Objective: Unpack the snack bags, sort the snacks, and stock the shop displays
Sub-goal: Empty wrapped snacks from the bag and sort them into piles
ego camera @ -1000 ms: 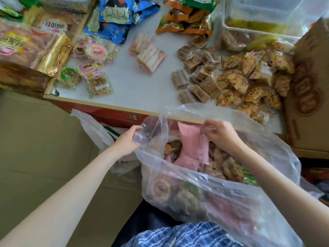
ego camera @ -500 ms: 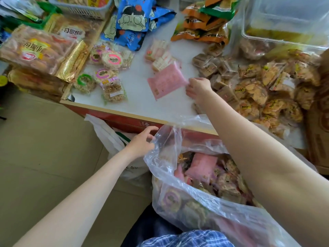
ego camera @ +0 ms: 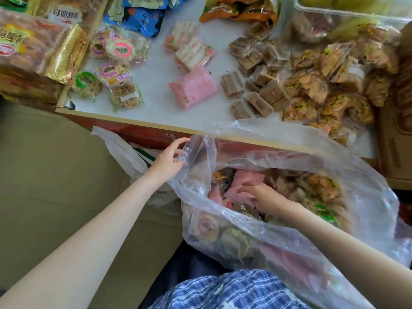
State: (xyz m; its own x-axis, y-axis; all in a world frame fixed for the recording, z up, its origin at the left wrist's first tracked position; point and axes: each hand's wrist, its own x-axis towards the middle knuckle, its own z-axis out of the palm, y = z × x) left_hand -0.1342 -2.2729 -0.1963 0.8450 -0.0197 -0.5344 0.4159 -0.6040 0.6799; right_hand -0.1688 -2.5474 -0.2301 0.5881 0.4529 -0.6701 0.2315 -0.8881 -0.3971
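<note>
The left hand (ego camera: 169, 160) pinches the rim of the clear plastic bag (ego camera: 289, 157) at its left edge, fingers curled round a fold of film, holding the mouth open below the front edge of the worktop (ego camera: 156, 94). The right hand (ego camera: 262, 197) is inside the bag, fingers bent onto a pink packet (ego camera: 243, 178) lying on top of the mixed snacks; whether it has a full grip on the packet cannot be told. A second pink packet (ego camera: 192, 89) lies flat on the worktop, just beside the brown wrapped squares (ego camera: 256, 85). To their right lies a heap of golden fried snacks (ego camera: 323, 90). Round cereal cakes (ego camera: 107, 68) with pink and green labels lie near the left edge. Blue snack bags (ego camera: 142, 16) lie at the rear.
</note>
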